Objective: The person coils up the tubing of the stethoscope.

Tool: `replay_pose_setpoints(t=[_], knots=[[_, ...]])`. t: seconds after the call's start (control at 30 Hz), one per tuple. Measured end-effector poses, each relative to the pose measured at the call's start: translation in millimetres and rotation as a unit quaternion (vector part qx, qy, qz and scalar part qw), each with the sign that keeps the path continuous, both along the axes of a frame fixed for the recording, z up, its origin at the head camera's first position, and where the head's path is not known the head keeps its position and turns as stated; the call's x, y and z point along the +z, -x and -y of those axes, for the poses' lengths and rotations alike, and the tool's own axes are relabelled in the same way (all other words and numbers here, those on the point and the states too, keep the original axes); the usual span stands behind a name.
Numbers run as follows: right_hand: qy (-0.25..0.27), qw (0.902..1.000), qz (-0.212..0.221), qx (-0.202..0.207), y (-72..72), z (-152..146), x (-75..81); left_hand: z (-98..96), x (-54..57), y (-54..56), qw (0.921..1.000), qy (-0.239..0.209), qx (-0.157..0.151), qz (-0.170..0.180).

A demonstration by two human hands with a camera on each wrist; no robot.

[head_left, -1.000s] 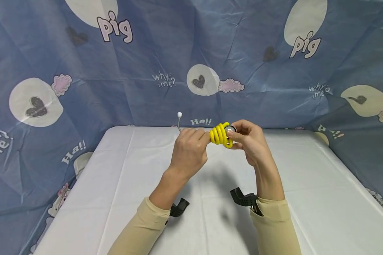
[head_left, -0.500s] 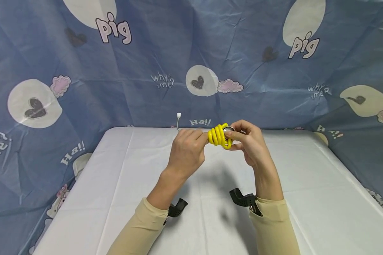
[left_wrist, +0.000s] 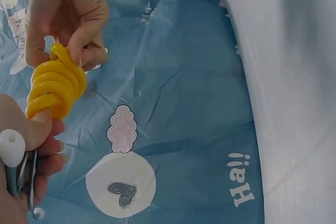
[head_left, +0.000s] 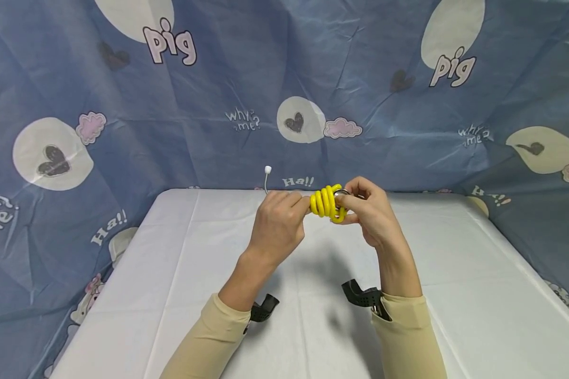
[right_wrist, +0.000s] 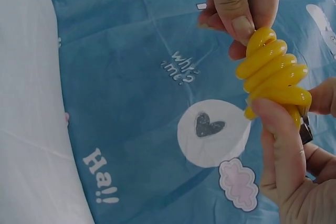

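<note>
Both hands hold a stethoscope above the table, its yellow tubing (head_left: 323, 203) wound into a tight coil. My left hand (head_left: 277, 226) grips the coil's left end, fingers curled around the metal ear tubes (left_wrist: 32, 177). One white ear tip (head_left: 267, 169) sticks up behind that hand; in the left wrist view a white ear tip (left_wrist: 11, 148) lies near the palm. At the coil's other end, the right hand (head_left: 374, 216) pinches the round chest piece (head_left: 343, 193) and the last loop between thumb and fingers. The right wrist view shows the stacked yellow loops (right_wrist: 273, 74); fingers hide most of the chest piece.
A white-covered table (head_left: 208, 316) spreads beneath the hands. Behind and beside it hangs a blue printed cloth (head_left: 218, 63). Black wrist mounts (head_left: 360, 293) sit at both sleeve cuffs.
The hands and the coiled stethoscope stay almost in place. The right thumb has shifted slightly over the chest piece, which shows a little less of its face.
</note>
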State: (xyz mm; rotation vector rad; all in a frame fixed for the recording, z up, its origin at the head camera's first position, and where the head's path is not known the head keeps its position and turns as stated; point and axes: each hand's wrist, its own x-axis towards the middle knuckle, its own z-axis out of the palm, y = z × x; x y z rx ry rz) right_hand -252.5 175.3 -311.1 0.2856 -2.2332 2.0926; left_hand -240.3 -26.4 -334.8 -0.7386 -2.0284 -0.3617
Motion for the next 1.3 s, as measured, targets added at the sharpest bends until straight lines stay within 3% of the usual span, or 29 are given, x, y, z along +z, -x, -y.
replay_pose_setpoints(t=[0.3,0.53,0.73,1.1,1.3], knots=[[0.06,0.9963,0.008,0.06,1.0,-8.7,-1.8,3.2,2.7,-1.4,0.9998,-0.002,-0.018,0.003],[0.075,0.9951,0.008,0.064,-1.6,-10.4,-0.4,3.0,2.2,-1.2,0.9997,-0.01,-0.015,0.019],[0.046,0.9978,0.002,0.048,-2.7,-10.6,1.3,3.3,0.1,-1.3,0.9987,-0.012,-0.017,0.047],[-0.067,0.9971,0.033,0.008,-0.1,-12.9,-1.9,5.7,-4.5,3.0,0.9948,0.003,-0.01,0.102],[-0.087,0.9955,0.039,-0.005,0.7,-10.0,-2.7,6.3,-6.9,5.0,0.9899,-0.009,-0.005,0.141]])
